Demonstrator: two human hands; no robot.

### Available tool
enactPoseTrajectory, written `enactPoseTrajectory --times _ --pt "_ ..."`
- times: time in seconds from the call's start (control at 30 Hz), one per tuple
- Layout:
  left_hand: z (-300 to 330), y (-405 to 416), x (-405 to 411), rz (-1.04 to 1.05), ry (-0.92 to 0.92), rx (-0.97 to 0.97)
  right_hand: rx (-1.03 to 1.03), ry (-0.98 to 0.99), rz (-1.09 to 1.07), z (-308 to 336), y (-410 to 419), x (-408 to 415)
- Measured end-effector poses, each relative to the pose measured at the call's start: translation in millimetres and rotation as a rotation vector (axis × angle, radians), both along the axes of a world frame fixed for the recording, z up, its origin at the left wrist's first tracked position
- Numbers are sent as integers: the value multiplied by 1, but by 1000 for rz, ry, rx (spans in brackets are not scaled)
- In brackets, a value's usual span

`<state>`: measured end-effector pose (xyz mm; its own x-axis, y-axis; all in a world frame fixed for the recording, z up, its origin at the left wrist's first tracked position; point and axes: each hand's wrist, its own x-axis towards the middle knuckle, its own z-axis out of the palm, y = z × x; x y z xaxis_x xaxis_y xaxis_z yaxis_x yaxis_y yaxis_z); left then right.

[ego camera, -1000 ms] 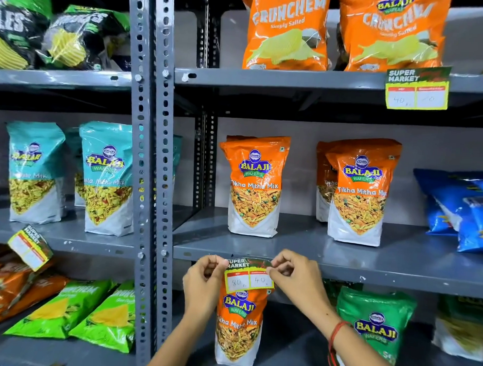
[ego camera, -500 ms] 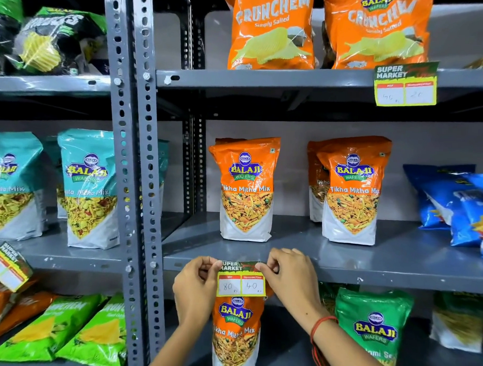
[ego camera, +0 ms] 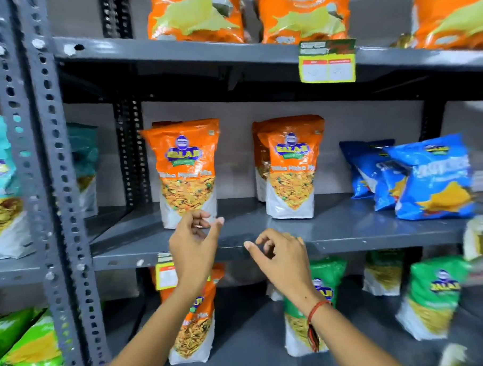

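Note:
A yellow price tag [ego camera: 165, 273] hangs on the front edge of the grey middle shelf [ego camera: 343, 228], partly hidden behind my left wrist. My left hand [ego camera: 195, 240] is raised in front of that shelf with loosely curled fingers and holds nothing. My right hand [ego camera: 280, 256], with a red thread at the wrist, hovers to its right, fingers also loosely curled and empty. An orange snack pouch [ego camera: 187, 169] stands on the shelf just behind my left hand. A second orange pouch [ego camera: 290, 168] stands further right. The view is blurred by motion.
Blue chip bags [ego camera: 431, 177] lean at the right of the middle shelf. Orange chip bags [ego camera: 195, 12] fill the top shelf above another price tag [ego camera: 327, 62]. Below stand an orange pouch [ego camera: 195, 327] and green pouches [ego camera: 429, 296]. A perforated grey upright [ego camera: 49, 174] divides the left bay.
Both hands have let go of the price tag and lifted off it, drawing apart in front of the middle shelf. The camera has swung right and closer to the rack.

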<state>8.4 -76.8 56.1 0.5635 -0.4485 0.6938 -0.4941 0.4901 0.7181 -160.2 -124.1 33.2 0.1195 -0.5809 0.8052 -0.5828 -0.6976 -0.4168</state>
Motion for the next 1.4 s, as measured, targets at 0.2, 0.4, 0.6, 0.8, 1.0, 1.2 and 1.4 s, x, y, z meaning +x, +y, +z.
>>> enactPoseTrajectory --times 0.2,0.4,0.6,0.8,1.0,1.2,1.4 --pt "15 -58 -100 -201 -184 30 84 -213 -110 -7 -22 -118" --pt "18 -104 -231 -391 -402 111 292 -680 -135 -30 -51 -252" --pt "30 -144 -370 -425 -670 207 488 -1184 -135 -58 -99 -370" --pt "42 -199 -462 -425 -835 398 663 -1305 -28 -66 -143 -430" --pt "35 -231 -499 -361 -776 440 650 -1255 194 -71 -163 -453" --pt "29 -226 -503 -261 -749 372 570 -1158 256 -74 -161 -468" --pt "8 -197 -496 -194 -620 286 370 -975 222 -63 -164 -484"
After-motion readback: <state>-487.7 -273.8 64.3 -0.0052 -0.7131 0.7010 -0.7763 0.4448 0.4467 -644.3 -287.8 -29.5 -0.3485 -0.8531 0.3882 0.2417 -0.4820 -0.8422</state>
